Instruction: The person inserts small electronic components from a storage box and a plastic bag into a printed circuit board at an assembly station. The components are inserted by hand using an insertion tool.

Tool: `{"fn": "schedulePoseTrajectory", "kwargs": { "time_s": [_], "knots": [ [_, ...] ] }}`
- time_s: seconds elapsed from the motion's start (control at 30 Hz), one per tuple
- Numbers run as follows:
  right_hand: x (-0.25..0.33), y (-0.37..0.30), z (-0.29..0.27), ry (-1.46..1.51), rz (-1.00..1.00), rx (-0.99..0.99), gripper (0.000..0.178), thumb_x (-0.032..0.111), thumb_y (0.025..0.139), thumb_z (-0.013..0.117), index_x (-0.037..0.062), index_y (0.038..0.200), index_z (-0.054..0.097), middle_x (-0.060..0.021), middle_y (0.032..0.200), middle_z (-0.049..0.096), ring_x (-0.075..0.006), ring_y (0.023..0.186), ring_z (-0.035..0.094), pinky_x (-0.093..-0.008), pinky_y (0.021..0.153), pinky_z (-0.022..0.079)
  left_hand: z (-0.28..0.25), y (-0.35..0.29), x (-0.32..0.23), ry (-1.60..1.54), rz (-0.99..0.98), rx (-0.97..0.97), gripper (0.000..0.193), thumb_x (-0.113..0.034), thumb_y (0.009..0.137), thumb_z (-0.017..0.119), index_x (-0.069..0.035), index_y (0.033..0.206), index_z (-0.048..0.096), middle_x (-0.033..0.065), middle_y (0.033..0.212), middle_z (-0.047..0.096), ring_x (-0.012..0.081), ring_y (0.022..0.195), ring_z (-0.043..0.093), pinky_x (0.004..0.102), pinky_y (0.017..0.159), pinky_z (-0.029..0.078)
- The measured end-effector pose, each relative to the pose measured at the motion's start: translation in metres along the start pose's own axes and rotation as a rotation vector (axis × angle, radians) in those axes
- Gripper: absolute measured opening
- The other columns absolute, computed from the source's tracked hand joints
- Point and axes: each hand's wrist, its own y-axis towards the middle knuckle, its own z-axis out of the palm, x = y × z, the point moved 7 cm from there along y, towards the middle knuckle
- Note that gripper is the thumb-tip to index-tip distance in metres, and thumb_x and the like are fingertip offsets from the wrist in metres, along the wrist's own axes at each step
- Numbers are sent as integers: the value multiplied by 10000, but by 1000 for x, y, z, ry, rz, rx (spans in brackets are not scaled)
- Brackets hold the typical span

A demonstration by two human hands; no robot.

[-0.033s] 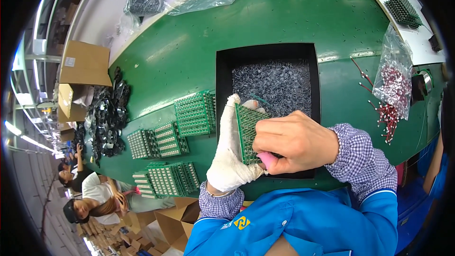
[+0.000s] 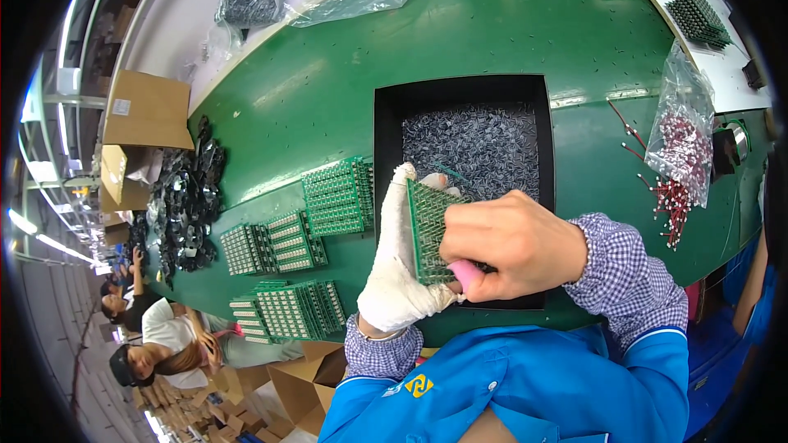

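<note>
While over board (image 2: pixel 427 230), right hand (image 2: pixel 510 244) curled.

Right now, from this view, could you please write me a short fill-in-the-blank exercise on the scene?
The left hand wears a ____ glove.
It holds a circuit board coloured ____.
The open box beneath is coloured ____.
The red wires lie to the box's ____.

Missing words: white; green; black; right.

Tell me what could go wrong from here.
The green circuit board is held over the black tray, so if the gloved left hand loosens, it could drop among the small dark pieces. The right hand, gripping a pink object close to the left, might slip and catch its fingers.
</note>
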Motion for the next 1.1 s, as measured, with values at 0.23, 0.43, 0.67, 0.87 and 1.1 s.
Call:
{"fn": "schedulePoseTrajectory", "kwargs": {
  "time_s": [0.23,0.43,0.67,0.87,1.1],
  "knots": [
    [-7,-2,-1,214,-35,-140,169,8,687,667,69,811,571,-34,694,549,-173,550,512,-285,448,405,2,0,0,-97,-71,-46,1245,-24,522,797,-131,1528,73,173,1456,340,311,1276,429,380,1036,403],
    [0,-1,4,61,-90,-87,216,-61,641,657,47,814,587,-29,695,538,-150,548,471,-250,474,378,3,0,1,-15,-58,-21,1257,-42,517,817,-122,1527,74,178,1453,349,318,1282,424,390,1046,395],
    [-10,-4,-11,303,113,-106,183,-59,692,644,40,840,602,-18,717,552,-115,587,483,-224,519,403,1,3,-3,-16,10,58,1219,-39,536,800,-103,1522,86,185,1455,345,335,1304,406,411,1062,385],
    [-34,-7,-19,573,386,-244,157,-41,764,617,33,901,603,-16,797,565,-84,673,495,-196,578,426,9,-1,-13,155,110,-96,1132,-30,562,767,-38,1500,135,224,1427,366,364,1311,401,450,1067,379],
    [-46,-12,-24,572,483,-353,176,0,837,588,23,1011,606,-31,905,578,-81,763,507,-190,662,444,30,-1,-60,1240,402,-289,975,-46,588,739,68,1429,258,295,1332,435,410,1260,444,496,1019,413]
  ]
}}
